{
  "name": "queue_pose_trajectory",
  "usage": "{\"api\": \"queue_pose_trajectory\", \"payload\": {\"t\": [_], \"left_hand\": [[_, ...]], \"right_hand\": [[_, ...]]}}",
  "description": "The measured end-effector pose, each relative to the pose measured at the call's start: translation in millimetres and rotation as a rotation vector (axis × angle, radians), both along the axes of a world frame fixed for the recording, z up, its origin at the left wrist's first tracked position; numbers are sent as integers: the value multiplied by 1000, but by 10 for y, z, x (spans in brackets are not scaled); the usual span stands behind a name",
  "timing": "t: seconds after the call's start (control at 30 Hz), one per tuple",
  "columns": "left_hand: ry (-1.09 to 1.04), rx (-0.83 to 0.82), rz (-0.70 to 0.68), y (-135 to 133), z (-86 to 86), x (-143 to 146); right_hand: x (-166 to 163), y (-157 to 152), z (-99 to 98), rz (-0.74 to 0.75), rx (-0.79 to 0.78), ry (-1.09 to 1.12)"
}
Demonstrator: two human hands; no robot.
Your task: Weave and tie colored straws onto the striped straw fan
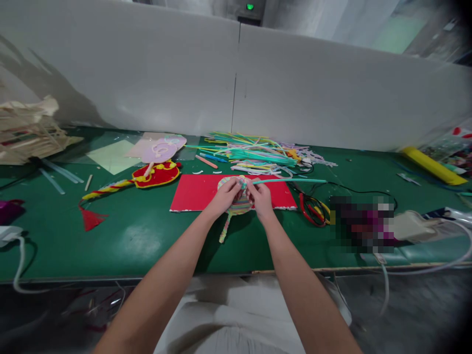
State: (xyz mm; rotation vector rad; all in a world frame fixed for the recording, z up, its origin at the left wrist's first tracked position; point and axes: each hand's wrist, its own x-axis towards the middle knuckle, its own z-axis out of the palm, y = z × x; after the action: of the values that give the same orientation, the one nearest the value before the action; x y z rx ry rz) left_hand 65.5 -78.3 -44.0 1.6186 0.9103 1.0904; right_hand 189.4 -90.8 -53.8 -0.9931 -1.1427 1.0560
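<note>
My left hand (225, 194) and right hand (260, 196) were pinched shut on a round, pastel-striped woven straw fan (238, 199), light and bendy-looking, held by its upper rim above the red paper sheet (191, 194) on the green counter (140, 231).

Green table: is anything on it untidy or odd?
Yes. The coloured strips behind the red sheet lie in a loose tangle, with short offcuts scattered around. Both hands hold a woven round piece; nothing looks broken.
</note>
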Motion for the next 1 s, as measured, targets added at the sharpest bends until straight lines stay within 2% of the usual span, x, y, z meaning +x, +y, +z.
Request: {"api": "queue_pose_trajectory", "payload": {"t": [0.27,0.6,0.73,0.9,1.0], "left_hand": [[44,77,78,45,-51,-14],[87,129,208,51,-63,-7],[181,182,270,40,-66,-7],[388,341,302,4,-49,-43],[492,424,317,-5,-42,-71]], "right_hand": [[-26,19,-14,-16,-31,-16],[-61,44,-131,76,74,-183],[-60,53,-148,72,87,-214],[-44,65,-163,86,120,-251],[-30,60,-168,45,126,-321]]}}
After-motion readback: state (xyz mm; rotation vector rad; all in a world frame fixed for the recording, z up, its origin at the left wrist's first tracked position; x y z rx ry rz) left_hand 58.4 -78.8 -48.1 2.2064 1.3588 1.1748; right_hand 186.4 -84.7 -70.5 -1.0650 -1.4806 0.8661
